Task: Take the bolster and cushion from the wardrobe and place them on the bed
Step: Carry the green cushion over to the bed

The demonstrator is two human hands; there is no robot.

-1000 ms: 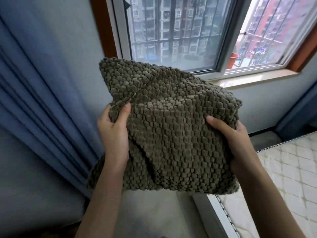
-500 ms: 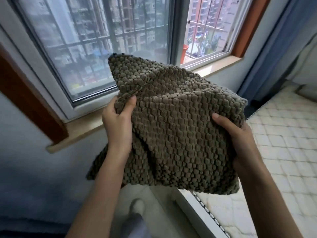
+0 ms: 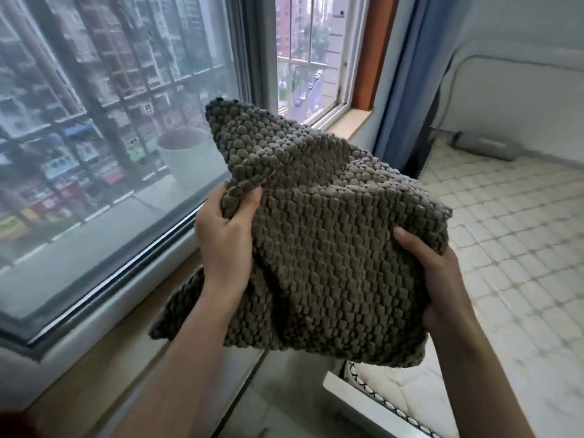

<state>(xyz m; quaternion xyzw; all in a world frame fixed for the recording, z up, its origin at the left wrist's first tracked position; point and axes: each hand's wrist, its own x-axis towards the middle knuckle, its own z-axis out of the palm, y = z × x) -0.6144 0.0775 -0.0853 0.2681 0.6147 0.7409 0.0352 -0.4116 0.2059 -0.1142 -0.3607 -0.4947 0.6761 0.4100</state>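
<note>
left hand (image 3: 226,238) pinches cushion's 10 o'clock fold | cushion (image 3: 328,248) held mid-air, bed (image 3: 521,263) at 3 o'clock | right hand (image 3: 439,279) clasps its 3 o'clock edge | likely soft, light, floppy; best held at two edges
</note>
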